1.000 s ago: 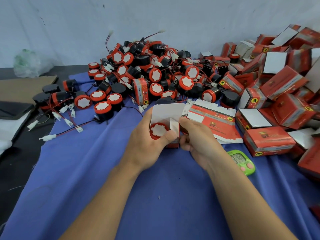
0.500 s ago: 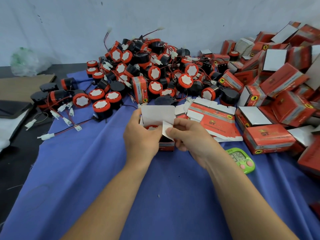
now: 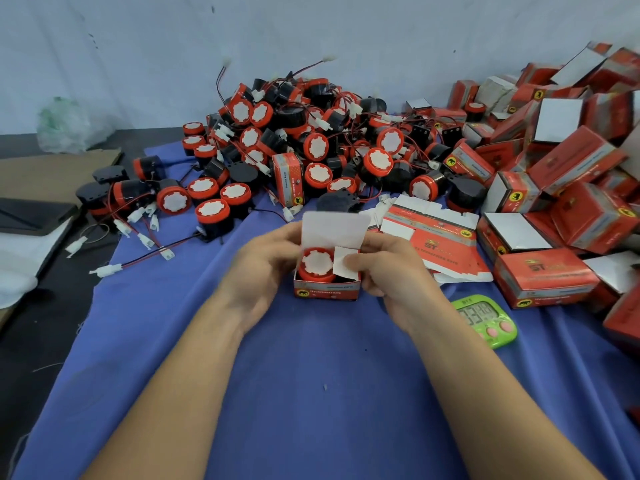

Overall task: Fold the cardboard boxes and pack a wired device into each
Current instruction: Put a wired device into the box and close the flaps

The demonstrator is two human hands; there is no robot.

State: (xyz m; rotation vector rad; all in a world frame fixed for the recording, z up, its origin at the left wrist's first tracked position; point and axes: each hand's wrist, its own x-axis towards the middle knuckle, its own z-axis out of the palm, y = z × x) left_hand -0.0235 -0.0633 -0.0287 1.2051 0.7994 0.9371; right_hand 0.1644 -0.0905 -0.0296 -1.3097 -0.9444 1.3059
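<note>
A small red cardboard box [image 3: 326, 291] stands on the blue cloth at the centre, its white lid flap [image 3: 334, 230] raised at the back. Inside it sits a red and black wired device [image 3: 316, 265] with a white face. My left hand [image 3: 263, 268] grips the box's left side. My right hand [image 3: 384, 268] holds the right side, its thumb pressing a white side flap [image 3: 341, 263] inward over the opening.
A big heap of loose wired devices [image 3: 311, 140] lies behind the box. Flat unfolded boxes [image 3: 433, 237] lie just right of it. Many packed red boxes [image 3: 554, 188] pile up at the right. A green timer [image 3: 485, 320] sits near my right wrist. Brown cardboard [image 3: 52, 171] lies far left.
The box has been set upright on the cloth, open end up. My right thumb has pushed the side flap in, and the device now sits lower inside.
</note>
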